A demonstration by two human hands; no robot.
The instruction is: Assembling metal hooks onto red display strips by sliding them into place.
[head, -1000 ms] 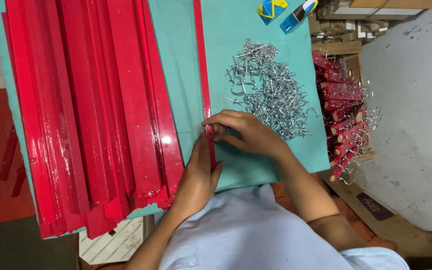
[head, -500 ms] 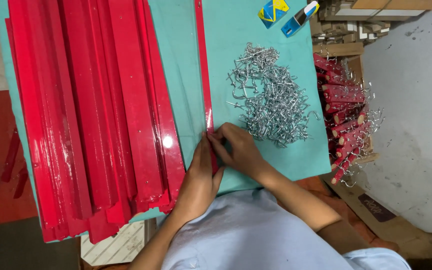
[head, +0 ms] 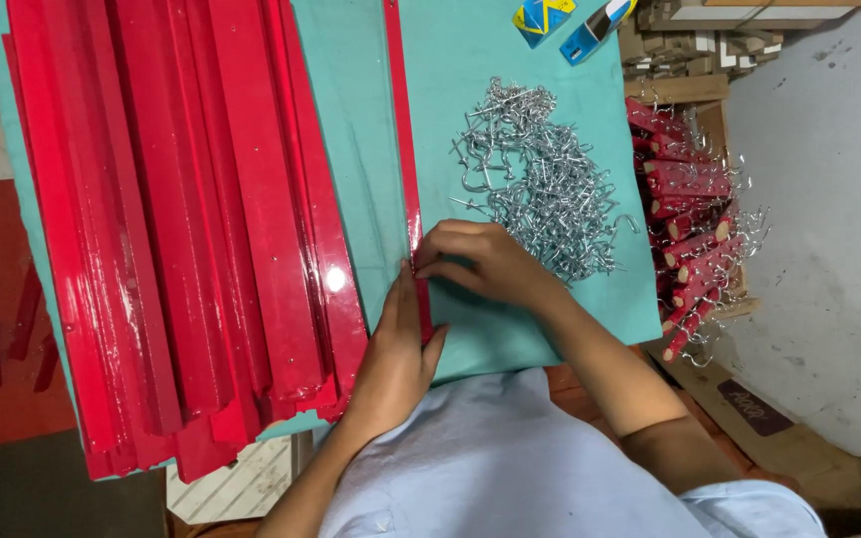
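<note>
Both hands pinch the near end of one red strip [head: 403, 149] on the desk [head: 540, 329] — left hand [head: 396, 349] steadying, right hand [head: 480, 261] apparently fitting a hook; next needs another from the hooks [head: 540, 179] just beyond the fingers.

A stack of glossy red strips [head: 181, 219] covers the left of the counter's teal cloth [head: 510, 120]. At the far edge lie a blue-and-yellow packet [head: 542, 18] and a blue tool [head: 596, 26]. Right of the cloth, red bars with hooks fitted [head: 695, 234] lie piled.
</note>
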